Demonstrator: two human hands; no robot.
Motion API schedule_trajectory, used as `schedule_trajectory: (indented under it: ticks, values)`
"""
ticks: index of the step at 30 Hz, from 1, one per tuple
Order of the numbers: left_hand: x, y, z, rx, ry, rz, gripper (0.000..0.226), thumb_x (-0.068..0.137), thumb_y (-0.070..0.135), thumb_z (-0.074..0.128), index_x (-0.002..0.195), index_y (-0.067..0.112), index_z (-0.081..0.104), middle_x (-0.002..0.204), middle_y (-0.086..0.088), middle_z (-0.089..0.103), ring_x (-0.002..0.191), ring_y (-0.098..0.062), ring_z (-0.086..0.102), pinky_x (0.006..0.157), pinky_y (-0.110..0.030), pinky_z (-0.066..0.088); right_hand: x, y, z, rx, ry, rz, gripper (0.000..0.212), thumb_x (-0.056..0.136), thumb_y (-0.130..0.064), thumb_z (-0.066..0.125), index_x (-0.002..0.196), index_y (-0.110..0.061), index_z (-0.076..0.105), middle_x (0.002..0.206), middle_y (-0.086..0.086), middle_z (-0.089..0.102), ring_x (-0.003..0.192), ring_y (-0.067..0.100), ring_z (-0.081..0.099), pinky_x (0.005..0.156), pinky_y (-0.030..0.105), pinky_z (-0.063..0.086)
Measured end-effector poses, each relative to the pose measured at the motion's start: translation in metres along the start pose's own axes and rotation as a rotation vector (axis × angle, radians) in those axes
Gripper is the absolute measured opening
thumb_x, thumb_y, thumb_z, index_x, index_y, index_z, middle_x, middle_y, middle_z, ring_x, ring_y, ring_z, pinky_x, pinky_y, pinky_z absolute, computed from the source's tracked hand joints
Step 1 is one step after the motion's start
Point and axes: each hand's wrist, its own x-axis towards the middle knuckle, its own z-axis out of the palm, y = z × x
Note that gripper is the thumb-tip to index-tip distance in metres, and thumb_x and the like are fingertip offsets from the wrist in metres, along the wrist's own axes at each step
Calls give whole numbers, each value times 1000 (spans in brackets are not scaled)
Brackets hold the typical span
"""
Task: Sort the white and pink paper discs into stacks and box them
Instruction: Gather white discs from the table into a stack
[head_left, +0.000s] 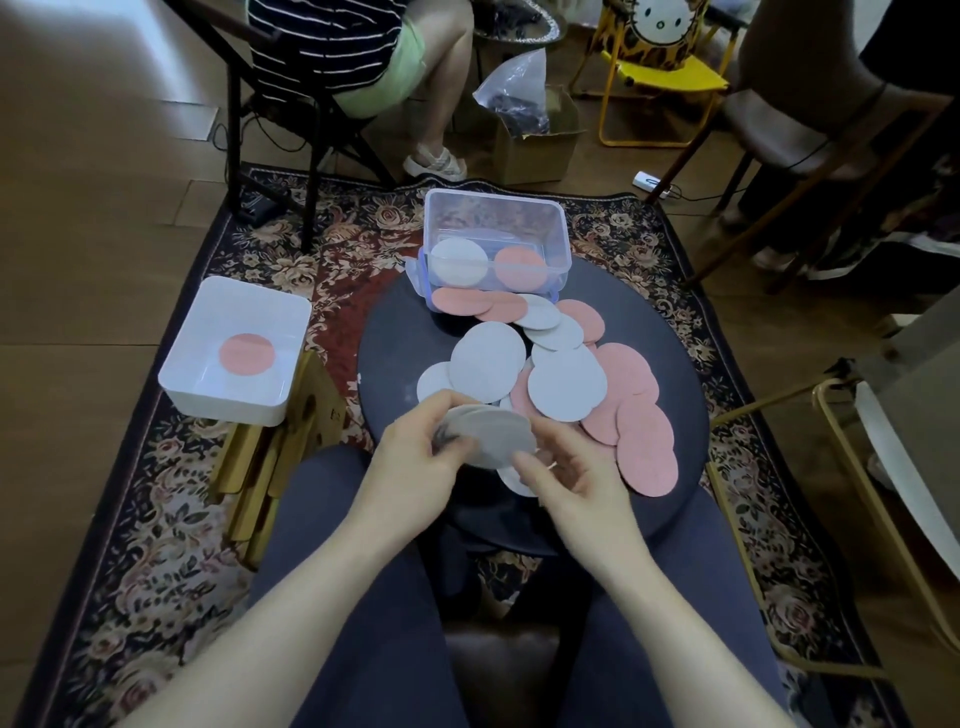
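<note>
On the left we see a white tray (179, 374) with one pink disc (246, 354) lying in it. Our left hand (415, 457) grips a small stack of white discs (493, 434) above the near edge of the round dark table (384, 332); our right hand (566, 475) is loosely curled beside it, fingertips touching the stack's edge. Loose white and pink discs (566, 384) spread across the table, and behind them a clear box (496, 208) holds one white and one pink pile

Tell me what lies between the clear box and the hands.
In the head view, loose white and pink discs cover the round table between clear box and hands.
</note>
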Motion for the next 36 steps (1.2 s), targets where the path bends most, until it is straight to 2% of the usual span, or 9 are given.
schedule_trajectory:
  ticks: [2, 5, 11, 15, 21, 25, 29, 33, 36]
  values:
    - [0, -2, -3, 40, -43, 46, 37, 89, -2, 53, 91, 34, 64, 88, 15, 67, 90, -10, 61, 81, -28, 48, 0, 2, 5, -103, 10, -28, 34, 86, -15, 62, 100, -46, 67, 75, -1, 64, 67, 19, 52, 65, 27, 45]
    - [-1, -3, -5, 122, -105, 112, 32, 89, 0, 52, 93, 30, 62, 88, 16, 64, 88, -6, 58, 77, -21, 43, 1, 2, 9, -211, 47, -51, 28, 89, -13, 61, 98, -38, 69, 69, -13, 61, 62, 5, 49, 59, 13, 37]
    - [4, -17, -6, 772, -16, 407, 23, 83, 30, 45, 98, 24, 61, 90, 10, 59, 83, -18, 53, 68, -33, 40, 1, 5, 10, -309, 70, -77, 26, 84, -15, 67, 88, -40, 62, 86, -13, 59, 67, 13, 50, 61, 15, 40]
    - [4, -15, -8, 1004, -4, 454, 28, 75, 19, 52, 101, 18, 62, 83, 1, 58, 73, -24, 55, 59, -33, 40, 3, 5, 9, -289, 47, -35, 21, 86, -14, 65, 95, -32, 66, 84, -11, 63, 71, 10, 54, 62, 13, 39]
    - [-5, -10, -1, 778, -118, 335, 31, 89, 12, 42, 118, 21, 50, 101, 0, 54, 89, -24, 55, 71, -40, 47, 0, 5, 9, -242, 27, -26, 22, 88, -13, 62, 97, -33, 66, 90, -14, 66, 77, 11, 58, 66, 15, 44]
    - [-3, -10, -6, 727, -60, 333, 25, 88, 6, 44, 109, 18, 51, 98, 0, 54, 86, -25, 55, 68, -42, 48, -1, 0, 12, -103, 88, 15, 33, 87, -9, 64, 96, -41, 60, 92, -20, 67, 77, 10, 62, 70, 24, 51]
    - [-3, -5, -3, 526, -6, 232, 14, 93, 7, 45, 101, 18, 48, 96, 4, 55, 82, -22, 53, 70, -41, 47, 1, -5, 13, 64, 117, 28, 29, 87, -4, 65, 89, -33, 61, 86, -7, 71, 75, 16, 67, 71, 42, 54]
    - [4, 6, 1, 193, 18, 6, 10, 93, 10, 48, 94, 19, 51, 80, 3, 56, 77, -22, 53, 73, -40, 46, 13, -13, 10, 221, 129, 26, 16, 87, 0, 64, 94, -14, 61, 80, 4, 70, 63, 18, 63, 59, 26, 50]
    - [20, 18, -2, 99, 71, -8, 12, 91, 13, 53, 96, 24, 56, 77, 5, 59, 72, -19, 53, 72, -38, 46, 32, -23, 4, 287, 125, 19, 18, 87, 2, 62, 99, -10, 59, 77, 11, 67, 58, 18, 60, 56, 23, 50]
